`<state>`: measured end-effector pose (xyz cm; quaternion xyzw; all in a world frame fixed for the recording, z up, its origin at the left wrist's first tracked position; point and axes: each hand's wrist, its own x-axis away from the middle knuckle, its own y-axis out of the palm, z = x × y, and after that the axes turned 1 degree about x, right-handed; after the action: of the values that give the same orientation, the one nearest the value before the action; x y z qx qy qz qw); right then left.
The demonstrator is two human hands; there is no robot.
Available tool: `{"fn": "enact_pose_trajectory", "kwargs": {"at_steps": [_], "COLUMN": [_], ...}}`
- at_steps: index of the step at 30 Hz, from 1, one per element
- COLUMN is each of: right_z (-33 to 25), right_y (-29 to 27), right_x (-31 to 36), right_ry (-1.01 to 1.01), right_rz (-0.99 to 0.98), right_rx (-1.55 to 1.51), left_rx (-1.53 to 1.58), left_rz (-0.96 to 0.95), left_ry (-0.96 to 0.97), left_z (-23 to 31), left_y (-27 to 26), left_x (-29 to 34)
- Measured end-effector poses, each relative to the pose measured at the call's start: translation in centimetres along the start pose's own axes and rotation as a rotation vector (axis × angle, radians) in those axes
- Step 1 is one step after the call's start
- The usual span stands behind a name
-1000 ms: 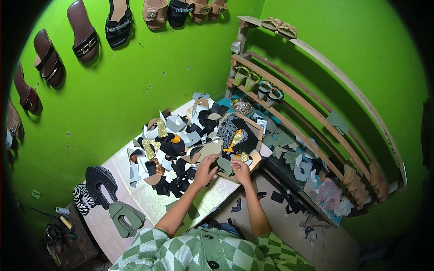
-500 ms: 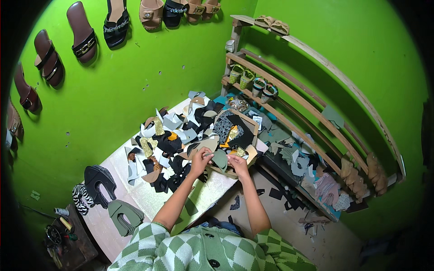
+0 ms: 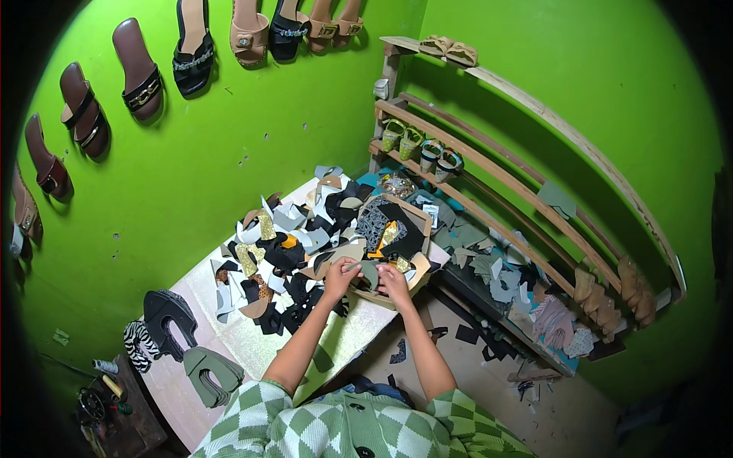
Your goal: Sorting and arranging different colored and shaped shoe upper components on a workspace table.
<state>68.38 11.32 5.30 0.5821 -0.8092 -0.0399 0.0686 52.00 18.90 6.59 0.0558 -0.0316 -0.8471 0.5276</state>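
Olive-green and flat, the cut shoe-upper piece [image 3: 369,272] sits between my two hands at the near edge of the cardboard tray [image 3: 424,216]. My left hand [image 3: 340,276] pinches the piece's left edge, fingers pressed together on it. My right hand [image 3: 395,280] grips its right edge; its fingers curl against the piece, though I cannot tell the exact pinch at this size. The two hands are just beside each other, with the piece spanning the gap.

The tray holds black, patterned and gold cut pieces. To its left, a heap of scraps [image 3: 290,248] in black, grey, tan and gold covers the far part of the pale glittery bench [image 3: 229,336]. At the near left of the bench lie stacked black uppers [image 3: 169,313], olive uppers [image 3: 208,374] and a zebra-striped piece [image 3: 136,342]. Sandals [image 3: 137,69] hang on the green wall. A wooden rack [image 3: 519,191] on the right carries small pairs of sandals [image 3: 420,145].
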Motion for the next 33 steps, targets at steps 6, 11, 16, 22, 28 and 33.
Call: {"fn": "enact_pose_trajectory", "kwargs": {"at_steps": [6,11,16,22,28,33], "right_z": [-1.7,-1.6,-3.1,-3.9,-1.4,2.2], "right_y": [0.7,-0.3,-1.0,0.3,5.3,11.0], "right_x": [1.1,0.2,0.4,0.4,-1.1,-0.5], "right_ry": [0.046,-0.107,0.047,0.145,0.109,0.118], "right_rz": [-0.035,-0.036,-0.101,-0.247,-0.405,-0.554], "right_rx": [0.036,0.177,0.094,0.044,0.147,0.239], "left_rx": [0.008,-0.236,-0.205,-0.041,-0.086,-0.107], "left_rz": [0.007,-0.004,-0.152,-0.056,0.063,0.157], "left_ry": [-0.024,0.093,-0.023,-0.040,-0.004,-0.109], "left_z": [-0.7,0.1,1.3,0.0,-0.3,0.4], "left_y": [-0.1,-0.2,-0.5,-2.5,-8.3,-14.2], "left_x": [-0.2,-0.7,-1.0,-0.1,3.5,9.5]}}
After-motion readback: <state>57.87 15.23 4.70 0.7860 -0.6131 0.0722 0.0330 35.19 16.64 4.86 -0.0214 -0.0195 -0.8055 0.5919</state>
